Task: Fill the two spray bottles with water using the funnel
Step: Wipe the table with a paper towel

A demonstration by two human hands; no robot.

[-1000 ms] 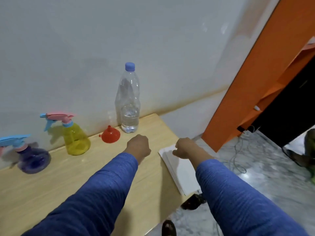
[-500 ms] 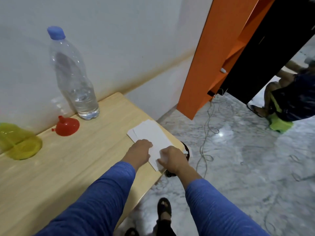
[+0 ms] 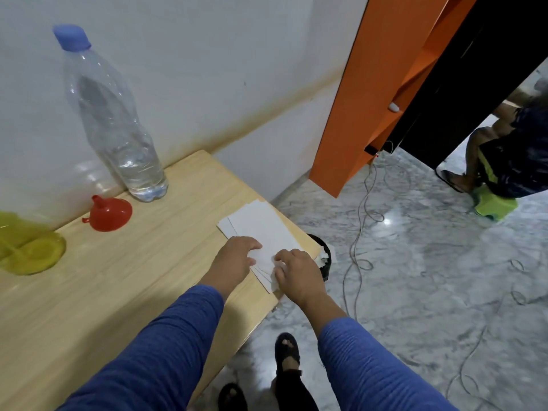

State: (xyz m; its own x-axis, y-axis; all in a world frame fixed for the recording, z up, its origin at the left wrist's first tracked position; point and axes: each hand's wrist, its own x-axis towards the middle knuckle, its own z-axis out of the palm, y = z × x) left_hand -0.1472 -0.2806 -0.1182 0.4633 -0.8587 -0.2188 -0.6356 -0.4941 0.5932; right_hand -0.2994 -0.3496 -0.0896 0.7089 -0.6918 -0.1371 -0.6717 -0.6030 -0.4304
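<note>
Yellow spray bottle cut off at left edge

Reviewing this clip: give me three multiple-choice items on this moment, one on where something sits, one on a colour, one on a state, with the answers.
1. Where is the funnel?
A. Standing in the yellow spray bottle's neck
B. On the table beside the water bottle
C. In the left hand

2. What colour is the water bottle's cap?
A. Blue
B. Red
C. White

3. What are both hands doing?
A. Gripping the water bottle
B. Resting on the white paper sheets
C. Hanging off the table

Answers: 1 B, it sits mouth-down on the table near the water bottle. 2 A, the cap is blue. 3 B, the left hand and right hand both touch the paper sheets.
</note>
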